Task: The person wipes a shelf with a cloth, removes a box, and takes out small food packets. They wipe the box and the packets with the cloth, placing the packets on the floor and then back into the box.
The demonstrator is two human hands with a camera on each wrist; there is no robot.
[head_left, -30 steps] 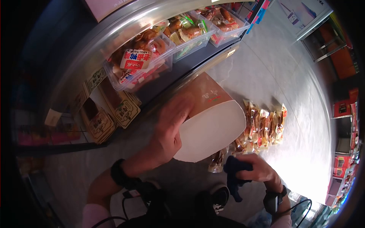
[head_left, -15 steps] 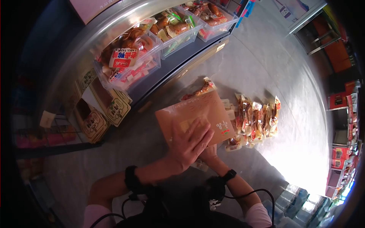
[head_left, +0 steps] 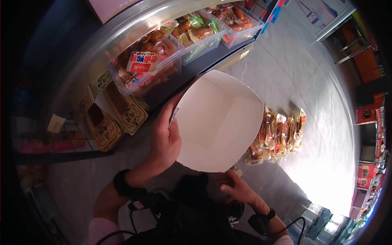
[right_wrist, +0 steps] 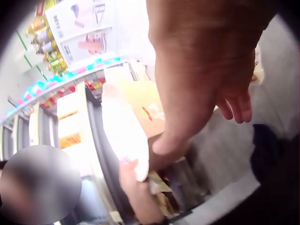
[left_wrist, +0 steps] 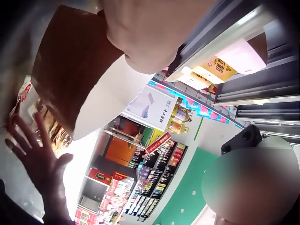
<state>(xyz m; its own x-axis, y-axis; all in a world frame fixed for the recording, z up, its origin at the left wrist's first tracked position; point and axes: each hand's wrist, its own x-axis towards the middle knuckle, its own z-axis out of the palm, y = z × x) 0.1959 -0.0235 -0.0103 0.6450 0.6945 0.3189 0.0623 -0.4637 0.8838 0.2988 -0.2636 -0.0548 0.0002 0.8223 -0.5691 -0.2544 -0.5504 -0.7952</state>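
Observation:
A brown paperboard box [head_left: 220, 122], white inside, has its wide opening turned toward the head camera. At its left wall my left hand [head_left: 165, 141] grips the rim, fingers outside; the same hand [left_wrist: 140, 35] shows at the top of the left wrist view. Printed brown outer wall [right_wrist: 150, 110] shows in the right wrist view. My right hand [head_left: 239, 190] is just below the box's lower right edge and holds nothing visible. In the left wrist view that hand [left_wrist: 40, 157] has its fingers spread. Several packaged snacks [head_left: 281, 134] lie on the floor right of the box.
Clear plastic bins [head_left: 147, 77] of packaged food line the shelf at upper left. Flat printed packs [head_left: 118, 114] stand on the shelf's near end. Blue-tinted packs [head_left: 326, 220] sit at lower right. Grey floor [head_left: 281, 77] runs along the shelf.
The dark blue cloth has left my right hand. Half a second ago the box lay printed side up under my flat left hand; now its opening faces up and my right hand has drawn away.

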